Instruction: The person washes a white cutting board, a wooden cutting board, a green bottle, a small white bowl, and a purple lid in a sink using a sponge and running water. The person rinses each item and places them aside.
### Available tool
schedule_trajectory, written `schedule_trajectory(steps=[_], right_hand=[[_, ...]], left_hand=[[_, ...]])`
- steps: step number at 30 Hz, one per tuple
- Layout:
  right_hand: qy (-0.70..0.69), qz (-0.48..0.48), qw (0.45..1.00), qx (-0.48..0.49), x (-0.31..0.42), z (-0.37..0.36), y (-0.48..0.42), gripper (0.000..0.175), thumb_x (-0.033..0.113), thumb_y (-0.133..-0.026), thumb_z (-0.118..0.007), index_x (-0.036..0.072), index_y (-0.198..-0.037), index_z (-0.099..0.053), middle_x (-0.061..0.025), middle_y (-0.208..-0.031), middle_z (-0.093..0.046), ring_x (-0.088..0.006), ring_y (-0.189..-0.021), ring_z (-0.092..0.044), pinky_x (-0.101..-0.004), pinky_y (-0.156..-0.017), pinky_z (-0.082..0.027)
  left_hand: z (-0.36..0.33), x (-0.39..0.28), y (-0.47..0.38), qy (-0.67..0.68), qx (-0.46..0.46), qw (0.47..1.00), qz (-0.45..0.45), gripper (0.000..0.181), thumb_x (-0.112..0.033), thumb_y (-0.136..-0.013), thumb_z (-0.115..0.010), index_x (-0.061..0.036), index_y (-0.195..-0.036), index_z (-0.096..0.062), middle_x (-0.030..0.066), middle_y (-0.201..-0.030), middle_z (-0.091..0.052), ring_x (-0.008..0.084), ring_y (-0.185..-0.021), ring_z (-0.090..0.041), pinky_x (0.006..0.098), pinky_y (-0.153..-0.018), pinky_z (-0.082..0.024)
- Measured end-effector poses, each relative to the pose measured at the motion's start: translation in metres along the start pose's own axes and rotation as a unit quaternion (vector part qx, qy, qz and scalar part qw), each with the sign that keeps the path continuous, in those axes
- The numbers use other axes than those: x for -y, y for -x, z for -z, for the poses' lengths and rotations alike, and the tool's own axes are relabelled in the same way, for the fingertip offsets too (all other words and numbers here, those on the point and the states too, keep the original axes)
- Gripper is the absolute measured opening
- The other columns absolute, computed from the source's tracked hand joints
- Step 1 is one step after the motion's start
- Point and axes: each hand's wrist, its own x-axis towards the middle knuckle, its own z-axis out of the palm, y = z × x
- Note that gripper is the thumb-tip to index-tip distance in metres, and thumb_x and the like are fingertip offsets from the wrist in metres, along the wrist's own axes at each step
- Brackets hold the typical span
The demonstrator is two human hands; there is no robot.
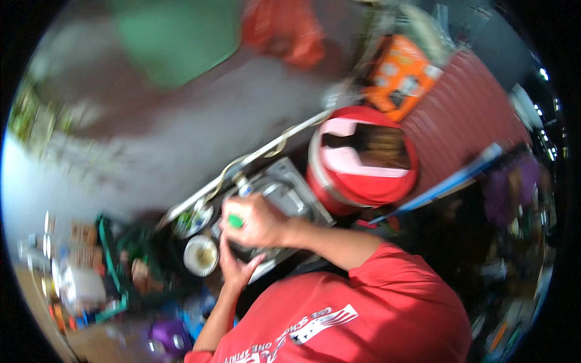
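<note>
My right hand (252, 222) is closed around something with a round green end (235, 221); the rest of it is hidden by the fist. Just below is my left hand (237, 270), thumb and fingers spread beside a dark, blurred area; whether it grips anything cannot be told. Both hands are over the near left end of a metal sink or stove unit (290, 199). Left of them stands a white bowl (201, 255) with pale yellowish contents. Above that bowl is a white dish (206, 218) with green pieces in it.
A large red round container (363, 188) stands right of the metal unit. A white pipe (204, 190) with a cord runs along the wall. At left are a green crate (109, 254) and a translucent container (81, 288). An orange bag (401, 75) lies at upper right. Much is motion-blurred.
</note>
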Motion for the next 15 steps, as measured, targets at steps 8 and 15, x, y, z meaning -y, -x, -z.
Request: schedule_trajectory(steps=[8,15], right_hand=[[0.186,-0.117,0.974,-0.059,0.037,0.097,0.032,0.036,0.034,-0.09,-0.067,-0.001,-0.085,-0.055,-0.025,-0.06,-0.059,-0.0464,-0.063,-0.063,-0.0519,-0.06,-0.051],[0.4,-0.057,0.913,-0.06,0.047,0.161,0.042,0.055,0.038,-0.088,-0.063,-0.001,-0.049,-0.062,-0.021,-0.045,-0.052,-0.0397,-0.044,-0.059,-0.0477,-0.048,-0.05]], left_hand=[[-0.05,-0.079,-0.054,0.13,0.026,0.988,-0.073,0.098,-0.025,-0.059,-0.092,0.0016,-0.14,-0.042,0.0182,-0.128,-0.057,0.0269,-0.115,-0.058,0.0401,-0.101,-0.046],[-0.055,-0.125,-0.081,0.238,0.235,0.938,-0.092,0.088,-0.02,-0.061,-0.091,0.0031,-0.133,-0.046,0.015,-0.115,-0.062,0.0241,-0.102,-0.062,0.0391,-0.093,-0.05]])
